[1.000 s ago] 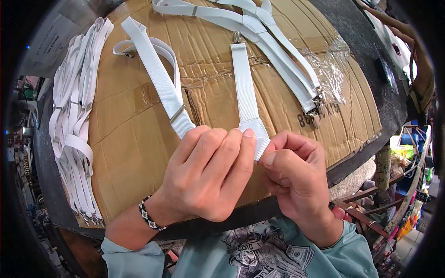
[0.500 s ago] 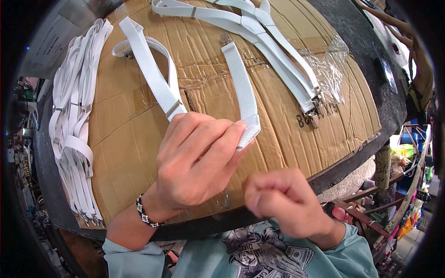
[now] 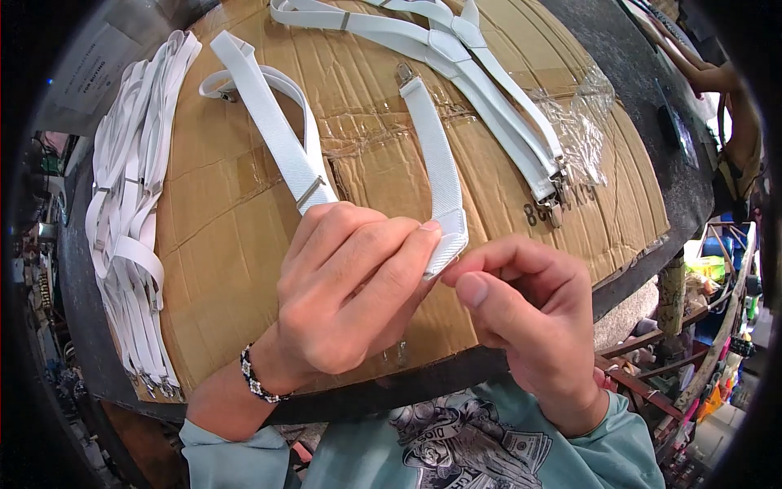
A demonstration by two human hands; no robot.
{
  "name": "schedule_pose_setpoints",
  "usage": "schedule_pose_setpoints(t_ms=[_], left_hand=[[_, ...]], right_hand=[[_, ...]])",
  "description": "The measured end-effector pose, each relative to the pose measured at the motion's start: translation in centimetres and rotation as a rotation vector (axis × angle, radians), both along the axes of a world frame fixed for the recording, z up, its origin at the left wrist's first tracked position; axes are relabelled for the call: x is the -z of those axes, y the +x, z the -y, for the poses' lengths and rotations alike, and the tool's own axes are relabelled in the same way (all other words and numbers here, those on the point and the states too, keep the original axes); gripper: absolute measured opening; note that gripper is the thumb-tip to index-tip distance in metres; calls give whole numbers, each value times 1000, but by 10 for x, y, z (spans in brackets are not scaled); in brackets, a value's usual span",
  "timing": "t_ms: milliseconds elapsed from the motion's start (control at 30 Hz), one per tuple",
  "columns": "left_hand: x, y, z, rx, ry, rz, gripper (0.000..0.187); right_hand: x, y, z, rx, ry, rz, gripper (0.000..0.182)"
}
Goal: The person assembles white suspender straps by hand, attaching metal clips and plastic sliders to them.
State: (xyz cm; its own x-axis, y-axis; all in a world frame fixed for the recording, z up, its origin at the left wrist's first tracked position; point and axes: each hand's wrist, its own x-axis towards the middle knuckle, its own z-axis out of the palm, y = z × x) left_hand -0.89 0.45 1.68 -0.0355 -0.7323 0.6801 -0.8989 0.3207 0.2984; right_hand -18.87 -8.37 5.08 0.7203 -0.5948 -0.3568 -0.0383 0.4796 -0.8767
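Observation:
My left hand [image 3: 346, 285] is closed round a pair of white elastic suspenders [image 3: 444, 175], gripping them near the folded, stitched joint. One strap [image 3: 265, 122] runs from this hand to the upper left with a metal slider on it, and a short strap leads up to a metal clip [image 3: 404, 73]. Close by the joint's lower edge is my right hand [image 3: 529, 318], its fingers curled and its index fingertip at the strap's corner. Whatever those fingers pinch is too small or hidden to name.
Flattened cardboard [image 3: 220, 285] covers the dark round table [image 3: 358, 399]. A bundle of white suspenders [image 3: 134, 187] lies at the left, and another pair [image 3: 489, 106] at the upper right beside clear plastic film [image 3: 582, 122]. A cluttered rack [image 3: 700, 350] stands at the right.
My right hand has moved up and turned, its fingertips now at the strap's corner. My left hand, still gripping the suspenders, has shifted slightly right and down.

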Motion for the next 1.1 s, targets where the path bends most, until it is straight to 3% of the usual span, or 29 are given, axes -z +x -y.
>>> schedule_pose_setpoints(t_ms=[367, 800, 1000, 1100], left_hand=[[4, 1, -1, 5, -54, 187, 37], [4, -2, 1, -14, -3, 297, 33], [16, -3, 7, -67, -132, 454, 35], [8, -7, 4, -89, -14, 353, 29]], right_hand=[[0, 11, -6, 149, 14, -49, 13], [3, 14, 7, 129, 85, -138, 6], [13, 21, 11, 148, 107, -164, 9], [14, 22, 11, 153, 110, -125, 10]])
